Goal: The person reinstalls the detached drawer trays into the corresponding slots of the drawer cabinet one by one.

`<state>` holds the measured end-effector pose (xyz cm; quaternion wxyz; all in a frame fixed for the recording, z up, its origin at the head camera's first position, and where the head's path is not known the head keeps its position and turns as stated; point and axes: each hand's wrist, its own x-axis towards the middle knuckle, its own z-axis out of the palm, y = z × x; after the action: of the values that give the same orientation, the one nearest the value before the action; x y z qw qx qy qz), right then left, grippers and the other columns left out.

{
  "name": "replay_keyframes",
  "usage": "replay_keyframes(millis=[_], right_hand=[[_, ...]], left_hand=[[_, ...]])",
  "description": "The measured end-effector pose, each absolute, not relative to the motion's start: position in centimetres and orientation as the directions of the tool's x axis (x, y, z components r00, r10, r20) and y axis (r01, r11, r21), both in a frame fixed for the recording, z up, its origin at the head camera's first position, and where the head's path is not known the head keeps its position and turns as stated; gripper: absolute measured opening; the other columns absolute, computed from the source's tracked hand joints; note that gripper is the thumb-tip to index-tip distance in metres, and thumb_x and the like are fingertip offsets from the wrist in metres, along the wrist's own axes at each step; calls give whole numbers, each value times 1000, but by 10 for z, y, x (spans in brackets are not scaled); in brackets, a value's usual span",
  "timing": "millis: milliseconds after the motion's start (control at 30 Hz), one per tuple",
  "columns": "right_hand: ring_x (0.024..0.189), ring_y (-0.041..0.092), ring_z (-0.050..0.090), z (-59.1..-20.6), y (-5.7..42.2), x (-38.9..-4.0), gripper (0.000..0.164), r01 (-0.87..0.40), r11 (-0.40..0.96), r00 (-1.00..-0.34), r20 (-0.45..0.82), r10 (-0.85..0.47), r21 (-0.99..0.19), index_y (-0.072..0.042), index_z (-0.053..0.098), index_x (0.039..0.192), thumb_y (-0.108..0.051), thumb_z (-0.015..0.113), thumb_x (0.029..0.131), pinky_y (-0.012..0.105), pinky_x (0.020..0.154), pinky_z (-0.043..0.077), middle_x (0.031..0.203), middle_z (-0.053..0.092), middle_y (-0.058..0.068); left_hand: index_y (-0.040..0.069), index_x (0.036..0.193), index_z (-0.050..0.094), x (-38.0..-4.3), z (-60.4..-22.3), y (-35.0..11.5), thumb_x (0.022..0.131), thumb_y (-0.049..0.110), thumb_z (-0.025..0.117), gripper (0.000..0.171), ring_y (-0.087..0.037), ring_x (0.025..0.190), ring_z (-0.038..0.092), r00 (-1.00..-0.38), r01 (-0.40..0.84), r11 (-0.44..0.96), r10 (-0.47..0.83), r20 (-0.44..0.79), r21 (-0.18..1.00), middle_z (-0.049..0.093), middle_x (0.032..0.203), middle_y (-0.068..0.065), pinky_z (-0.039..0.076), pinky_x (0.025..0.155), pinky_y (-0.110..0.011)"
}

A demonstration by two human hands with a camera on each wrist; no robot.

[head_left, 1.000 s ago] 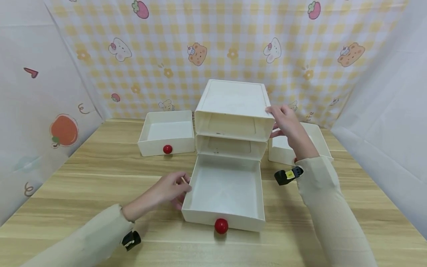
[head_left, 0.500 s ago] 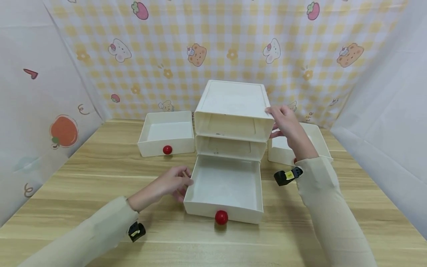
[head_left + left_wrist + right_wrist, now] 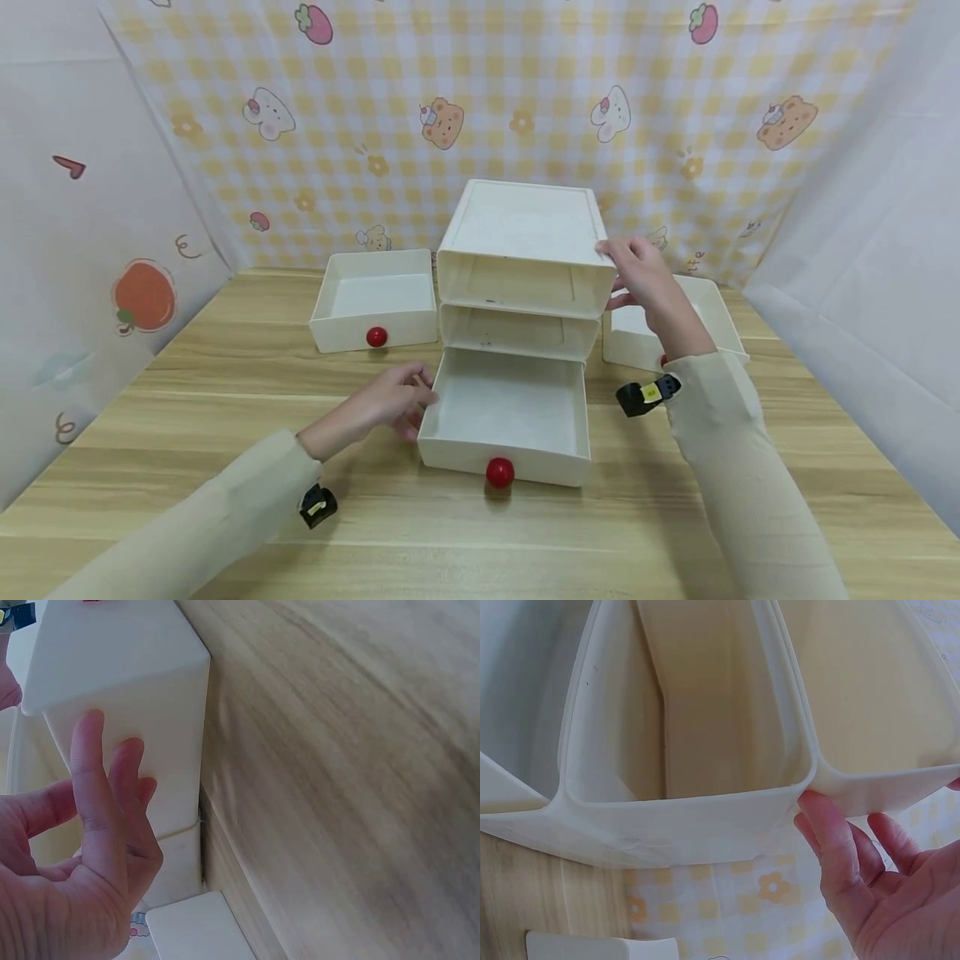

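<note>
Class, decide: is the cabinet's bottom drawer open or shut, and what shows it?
Open: the bottom drawer juts out from the white cabinet, its inside floor showing.

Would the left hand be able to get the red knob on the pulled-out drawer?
Probably yes: the left hand is at that drawer's side, and nothing seems to block the red knob in front.

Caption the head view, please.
Left grip on the part-open bottom drawer, right grip against the white cabinet, between two loose drawers.

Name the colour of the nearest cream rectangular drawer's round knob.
Red: the round knob, clearest in the head view.
</note>
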<state>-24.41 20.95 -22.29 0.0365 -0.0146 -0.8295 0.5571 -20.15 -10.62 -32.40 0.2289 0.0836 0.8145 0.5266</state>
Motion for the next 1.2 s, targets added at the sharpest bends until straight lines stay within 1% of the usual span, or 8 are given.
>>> replay_keyframes(millis=[100,267,400,700,900,1067,1200], right_hand=[[66,10,60,-223,210,-244,32,-18,379,-997,46,65,-925,-14,42,98,-45,42,92,24,56,56,107,48,11],[68,12,61,-222,209,-244,32,-18,377,-997,46,65,-926,-14,42,98,-45,42,92,24,56,56,106,48,11],[66,10,61,-221,209,-244,31,-22,373,-997,49,63,-928,-14,42,97,-45,42,92,24,56,55,106,48,12],[64,11,61,-222,210,-243,29,-22,366,-997,48,61,-930,-15,43,98,-43,42,92,23,55,55,106,49,13],[66,10,60,-221,210,-244,30,-17,371,-997,45,67,-928,-15,42,98,-44,42,92,24,56,55,107,48,11],[65,10,60,-221,210,-244,30,-21,367,-997,48,64,-930,-15,42,98,-44,43,92,24,56,55,107,48,12],[66,11,61,-223,210,-244,30,-19,366,-997,45,63,-930,-15,42,97,-44,43,92,24,56,55,106,48,12]], left_hand=[[-1,104,46,-204,-325,-106,91,8,51,17,-16,58,63,-880,-100,436,381,-284,895,63,93,-20,53,47,-25],[0,102,47,-210,-325,-104,90,8,51,14,-18,59,63,-884,-108,438,369,-288,893,62,98,-24,53,47,-25],[-1,102,48,-215,-324,-101,89,7,52,16,-19,59,63,-889,-113,437,357,-287,892,60,98,-23,54,47,-26],[-1,104,46,-222,-324,-100,91,8,51,17,-22,62,65,-886,-73,460,377,-269,885,63,100,-26,55,49,-28],[-2,102,47,-224,-324,-98,91,8,50,15,-20,60,65,-894,-75,460,361,-264,885,63,99,-26,55,48,-27],[-3,105,47,-229,-324,-96,91,7,49,17,-19,59,64,-902,-84,461,342,-265,884,61,99,-24,55,48,-29],[-4,106,46,-231,-324,-96,92,7,49,18,-19,60,65,-901,-80,472,342,-266,878,62,100,-26,55,48,-28]])
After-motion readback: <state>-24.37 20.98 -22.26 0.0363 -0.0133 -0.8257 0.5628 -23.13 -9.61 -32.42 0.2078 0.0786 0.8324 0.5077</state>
